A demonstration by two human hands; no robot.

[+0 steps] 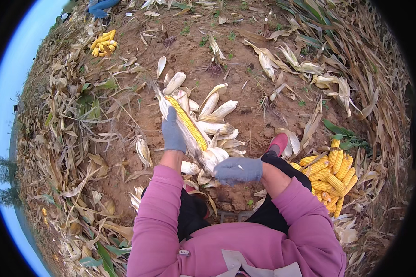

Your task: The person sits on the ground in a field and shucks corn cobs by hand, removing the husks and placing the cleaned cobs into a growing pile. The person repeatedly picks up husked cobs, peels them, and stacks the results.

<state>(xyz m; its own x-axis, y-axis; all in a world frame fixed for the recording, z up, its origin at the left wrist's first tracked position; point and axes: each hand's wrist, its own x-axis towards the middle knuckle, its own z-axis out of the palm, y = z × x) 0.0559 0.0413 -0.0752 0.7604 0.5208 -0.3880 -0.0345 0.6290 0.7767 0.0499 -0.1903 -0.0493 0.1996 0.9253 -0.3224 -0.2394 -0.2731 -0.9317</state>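
Note:
In front of me is an ear of yellow corn (189,124), its husk partly peeled so that a long strip of kernels shows. My left hand (173,133), in a grey glove, grips the ear and its husk from the left side. Pale husk (216,157) folds back at the near end of the ear. There my right hand (239,170), also gloved in grey, has its fingers curled against the husk; the fingertips are partly hidden. Beneath and beyond the ear, several unpeeled ears in pale husks (213,107) lie heaped on the soil.
Peeled yellow cobs (327,176) are piled to the right of my leg. A smaller cob pile (104,44) lies farther off, near a person's blue-clad leg (102,7). Dry stalks (364,69) border the right; leaf litter (76,138) covers the left. My pink shoe (279,142) rests on soil.

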